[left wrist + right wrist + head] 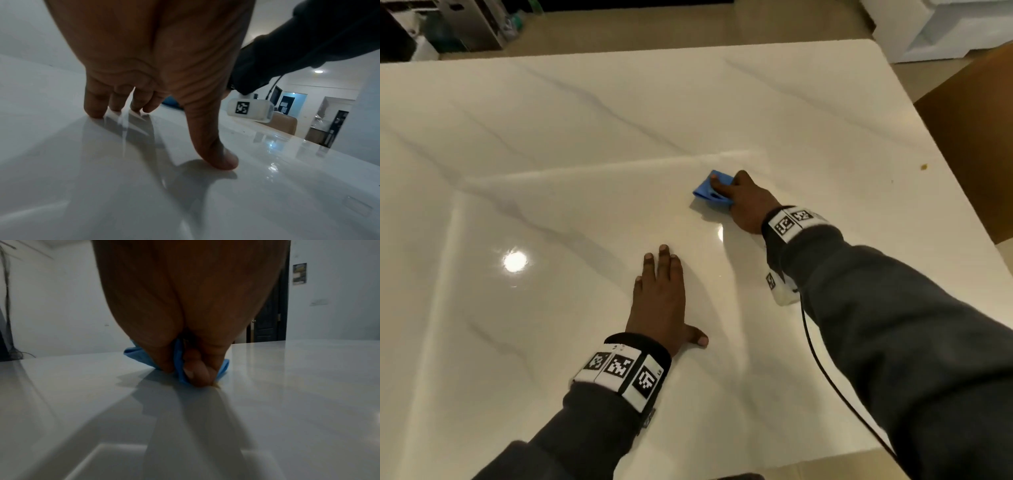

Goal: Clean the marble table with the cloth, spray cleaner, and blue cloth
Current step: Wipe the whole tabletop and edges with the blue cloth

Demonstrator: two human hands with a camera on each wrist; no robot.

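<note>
The white marble table fills the head view. My right hand presses a folded blue cloth onto the marble right of centre, with fingers laid over it. In the right wrist view the thumb pinches the blue cloth against the table. My left hand lies flat on the marble nearer to me, fingers straight and thumb spread, holding nothing. Its fingertips touch the table in the left wrist view. No spray cleaner or other cloth is in view.
A small brown crumb lies near the table's right edge. A brown chair stands beside that edge. A black cable hangs from my right wrist over the table. Boxes and floor lie beyond the far edge.
</note>
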